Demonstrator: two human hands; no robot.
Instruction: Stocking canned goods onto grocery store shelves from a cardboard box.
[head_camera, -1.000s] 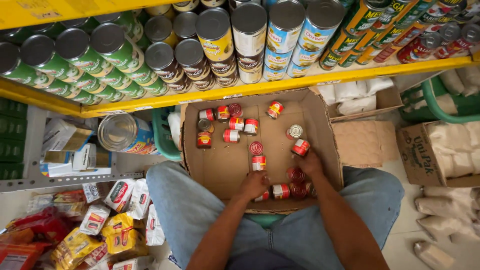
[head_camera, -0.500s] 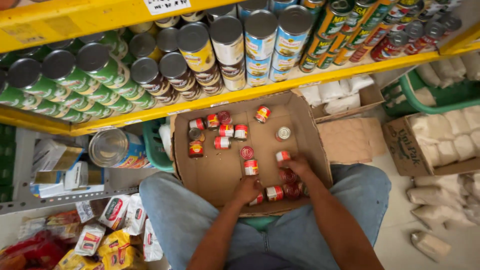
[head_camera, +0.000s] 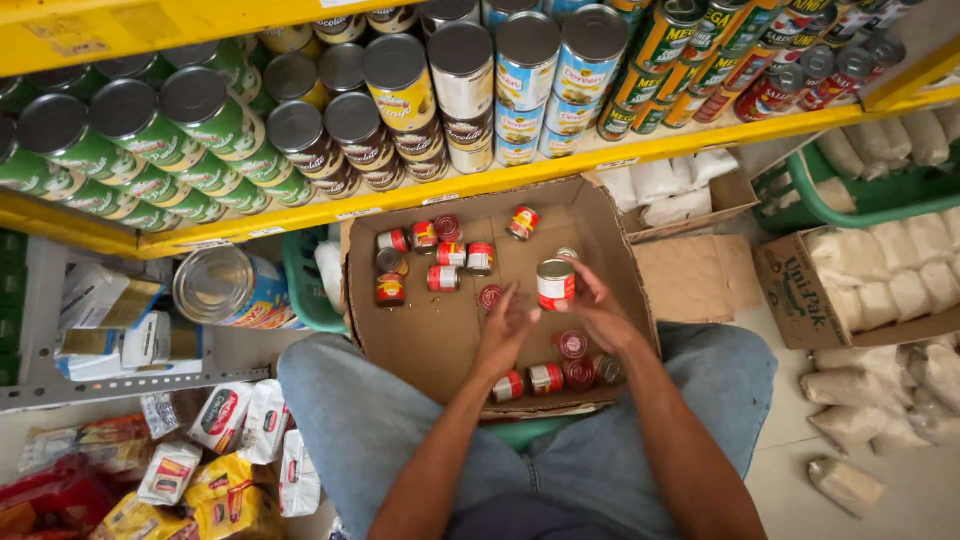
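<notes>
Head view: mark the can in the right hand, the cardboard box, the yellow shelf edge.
small red can (head_camera: 556, 284), head view, white label band.
cardboard box (head_camera: 425, 335), head view, bare floor.
yellow shelf edge (head_camera: 600, 158), head view, front lip.

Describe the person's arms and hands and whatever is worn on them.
Both forearms are bare: no sleeves, gloves or watch show. The left hand and right hand wear no rings that can be made out. Below the arms, the legs are in blue jeans. The upper arms are out of view.
</notes>
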